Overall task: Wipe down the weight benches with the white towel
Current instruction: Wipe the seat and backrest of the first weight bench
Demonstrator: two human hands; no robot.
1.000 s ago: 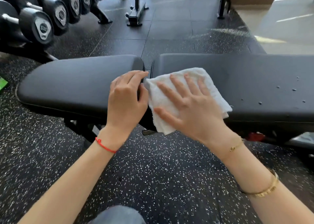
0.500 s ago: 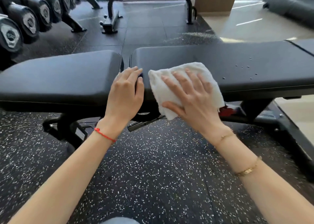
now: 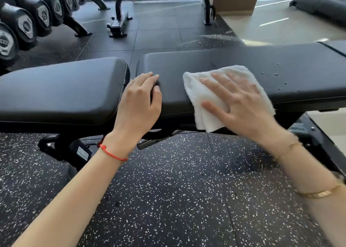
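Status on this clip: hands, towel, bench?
Right hand flat on white towel, pressing it to the bench pad. Left hand braced beside it, empty. Droplets ahead, unwiped.

Weight bench: black padded, lying flat across the middle of the frame, seat pad at left, long pad at right carrying water droplets at its right. White towel: folded, draping over the long pad's near edge, centre-right.

Black rubber tile floor with white flecks. Rack of black round-headed dumbbells far left. Pale glossy floor strip at upper right reflects daylight.
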